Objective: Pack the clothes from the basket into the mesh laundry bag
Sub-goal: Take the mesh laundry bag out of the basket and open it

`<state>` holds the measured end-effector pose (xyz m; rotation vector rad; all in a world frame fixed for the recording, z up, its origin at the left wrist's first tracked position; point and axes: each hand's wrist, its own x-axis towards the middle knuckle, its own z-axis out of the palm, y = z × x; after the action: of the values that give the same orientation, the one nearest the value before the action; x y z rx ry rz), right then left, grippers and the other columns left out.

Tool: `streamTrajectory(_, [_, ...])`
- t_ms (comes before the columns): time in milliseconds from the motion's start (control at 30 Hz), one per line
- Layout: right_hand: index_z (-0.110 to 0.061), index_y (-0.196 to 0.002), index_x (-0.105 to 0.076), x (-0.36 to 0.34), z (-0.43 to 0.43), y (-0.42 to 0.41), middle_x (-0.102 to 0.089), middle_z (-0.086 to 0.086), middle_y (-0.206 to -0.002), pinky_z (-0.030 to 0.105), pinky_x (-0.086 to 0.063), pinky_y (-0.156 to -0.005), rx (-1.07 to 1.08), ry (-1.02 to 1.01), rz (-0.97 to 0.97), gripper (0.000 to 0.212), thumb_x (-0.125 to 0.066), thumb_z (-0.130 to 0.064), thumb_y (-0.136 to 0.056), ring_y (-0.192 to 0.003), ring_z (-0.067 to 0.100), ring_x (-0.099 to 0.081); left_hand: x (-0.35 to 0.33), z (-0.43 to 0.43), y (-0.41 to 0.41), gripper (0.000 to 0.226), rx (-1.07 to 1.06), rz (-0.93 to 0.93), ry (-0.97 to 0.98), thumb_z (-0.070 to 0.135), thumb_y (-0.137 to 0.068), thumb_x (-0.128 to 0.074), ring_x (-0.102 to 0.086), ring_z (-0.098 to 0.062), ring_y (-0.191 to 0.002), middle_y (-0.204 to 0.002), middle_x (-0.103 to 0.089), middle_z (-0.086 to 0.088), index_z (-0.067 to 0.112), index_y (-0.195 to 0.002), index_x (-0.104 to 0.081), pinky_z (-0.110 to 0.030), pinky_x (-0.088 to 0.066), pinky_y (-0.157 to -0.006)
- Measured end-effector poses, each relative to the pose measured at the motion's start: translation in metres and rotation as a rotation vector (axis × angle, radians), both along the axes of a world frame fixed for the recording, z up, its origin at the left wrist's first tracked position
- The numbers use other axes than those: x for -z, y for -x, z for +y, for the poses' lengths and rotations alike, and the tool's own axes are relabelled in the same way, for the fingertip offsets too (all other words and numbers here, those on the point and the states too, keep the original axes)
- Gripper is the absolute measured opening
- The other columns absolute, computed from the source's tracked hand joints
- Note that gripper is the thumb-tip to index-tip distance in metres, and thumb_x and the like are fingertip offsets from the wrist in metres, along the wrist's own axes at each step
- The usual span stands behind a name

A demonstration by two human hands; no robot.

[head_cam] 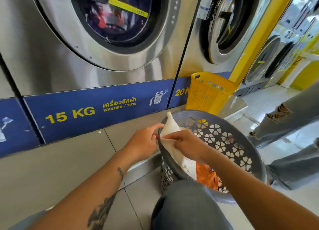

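A round grey basket (241, 143) with flower-shaped cut-outs stands on the floor at centre right. A white mesh laundry bag (172, 126) hangs over its near-left rim, one corner sticking up. Orange clothing (206, 176) lies inside the basket below the bag. My right hand (188, 145) pinches the bag's edge at the rim. My left hand (144, 141) is just left of the basket, fingertips pinching the same edge of the bag. My knee hides the basket's near side.
A yellow plastic basket (209, 91) stands behind the grey one against the washers. Steel washers (86, 40) with blue "15 KG" panels fill the wall ahead. Another person's legs in ripped jeans (284, 122) stand at the right. Grey floor tiles lie at the left.
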<state>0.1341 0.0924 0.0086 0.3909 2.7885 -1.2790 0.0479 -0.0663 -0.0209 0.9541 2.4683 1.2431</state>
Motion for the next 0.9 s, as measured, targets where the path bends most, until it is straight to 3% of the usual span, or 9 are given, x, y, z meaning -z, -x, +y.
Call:
streamTrajectory(100, [-0.013,-0.117,-0.075,-0.014,-0.008,-0.008,-0.072,0.0,-0.103,0.004,-0.041,-0.064,-0.07,-0.131,-0.035,0.053,-0.04,0.012,-0.087,-0.083,0.005,-0.059,0.0,0.0,0.003,0.052,0.032,-0.075,-0.053,0.006,-0.093,-0.035,-0.068,-0.019,-0.092,-0.096,-0.069,0.0,0.035,-0.13,-0.058,-0.034,-0.053,-0.088])
streamTrajectory(233, [-0.02,-0.113,-0.077,-0.026,-0.014,-0.02,-0.072,-0.002,-0.106,0.013,-0.046,-0.08,-0.152,-0.239,-0.09,0.053,-0.04,0.007,-0.086,-0.093,0.01,-0.061,-0.003,-0.005,-0.004,0.054,0.07,-0.118,-0.094,-0.004,-0.089,-0.037,-0.069,-0.011,-0.086,-0.101,-0.073,0.002,0.027,-0.119,-0.069,-0.028,-0.054,-0.089])
streamTrajectory(300, [-0.021,-0.11,-0.079,-0.029,-0.015,-0.025,-0.073,0.001,-0.105,0.01,-0.044,-0.075,-0.172,-0.25,-0.1,0.054,-0.04,0.009,-0.085,-0.091,0.01,-0.059,-0.007,-0.004,-0.01,0.053,0.084,-0.15,-0.073,-0.005,-0.089,-0.038,-0.068,-0.009,-0.086,-0.104,-0.072,0.001,0.026,-0.116,-0.072,-0.021,-0.052,-0.085])
streamTrajectory(400, [-0.024,-0.105,-0.08,-0.03,-0.014,-0.032,-0.075,0.006,-0.107,0.016,-0.046,-0.074,-0.199,-0.244,-0.112,0.054,-0.042,0.008,-0.085,-0.091,0.019,-0.063,-0.013,-0.006,-0.017,0.047,0.085,-0.149,-0.029,0.0,-0.085,-0.044,-0.067,-0.009,-0.089,-0.1,-0.073,0.004,0.026,-0.107,-0.076,-0.025,-0.051,-0.088])
streamTrajectory(533, [-0.021,-0.112,-0.077,-0.033,-0.016,-0.038,-0.073,-0.002,-0.102,0.009,-0.043,-0.07,-0.267,-0.19,-0.151,0.039,-0.053,0.001,-0.091,-0.086,0.006,-0.058,-0.02,-0.016,-0.025,0.032,-0.094,-0.073,-0.046,0.009,-0.089,-0.051,-0.055,0.007,-0.063,-0.075,-0.066,0.018,0.024,-0.092,-0.079,-0.007,-0.036,-0.058])
streamTrajectory(600, [-0.019,-0.113,-0.077,-0.033,-0.012,-0.037,-0.068,-0.008,-0.095,0.012,-0.044,-0.075,-0.233,-0.117,-0.124,0.028,-0.061,-0.009,-0.092,-0.085,0.003,-0.058,-0.02,-0.022,-0.029,0.02,-0.175,-0.007,-0.092,0.024,-0.089,-0.06,-0.058,0.008,-0.066,-0.071,-0.067,0.019,0.025,-0.085,-0.08,-0.015,-0.042,-0.061])
streamTrajectory(667, [-0.023,-0.112,-0.075,-0.024,-0.002,-0.031,-0.066,-0.004,-0.103,0.027,-0.048,-0.088,-0.114,-0.119,-0.031,0.022,-0.065,-0.021,-0.092,-0.099,0.013,-0.06,-0.019,-0.028,-0.031,0.013,-0.231,0.06,-0.109,0.031,-0.085,-0.067,-0.063,0.002,-0.073,-0.077,-0.071,0.016,0.026,-0.084,-0.079,-0.025,-0.052,-0.069])
streamTrajectory(767, [-0.033,-0.126,-0.062,0.0,0.012,-0.029,-0.056,0.002,-0.127,0.037,-0.041,-0.102,0.048,-0.296,-0.001,0.038,-0.066,-0.043,-0.09,-0.119,0.022,-0.052,-0.018,-0.031,-0.036,0.008,-0.283,0.173,-0.085,0.027,-0.083,-0.069,-0.066,-0.003,-0.074,-0.078,-0.071,0.015,0.025,-0.086,-0.077,-0.028,-0.056,-0.073])
streamTrajectory(900, [-0.028,-0.151,-0.037,0.02,0.004,-0.041,-0.045,0.004,-0.149,0.034,-0.039,-0.103,0.021,0.127,-0.146,0.065,-0.065,-0.038,-0.094,-0.124,0.021,-0.048,-0.018,-0.022,-0.047,0.017,-0.254,0.304,-0.018,0.017,-0.087,-0.06,-0.061,-0.007,-0.074,-0.083,-0.066,0.014,0.028,-0.092,-0.071,-0.03,-0.053,-0.071])
